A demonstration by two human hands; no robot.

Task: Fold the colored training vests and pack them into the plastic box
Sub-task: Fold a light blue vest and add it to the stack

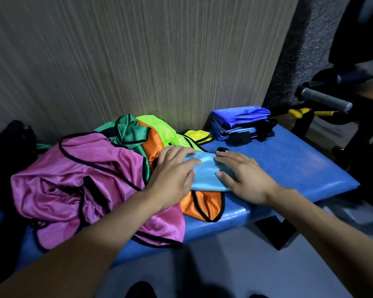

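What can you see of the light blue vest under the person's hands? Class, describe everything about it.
The light blue vest is shiny, satin-like fabric, folded into a compact flat rectangle. It lies on the blue padded bench, its near edge overlapping an orange vest with black trim. The left hand and right hand both press on it with straight fingers, one on each side. A bit of black trim shows at its far edge.
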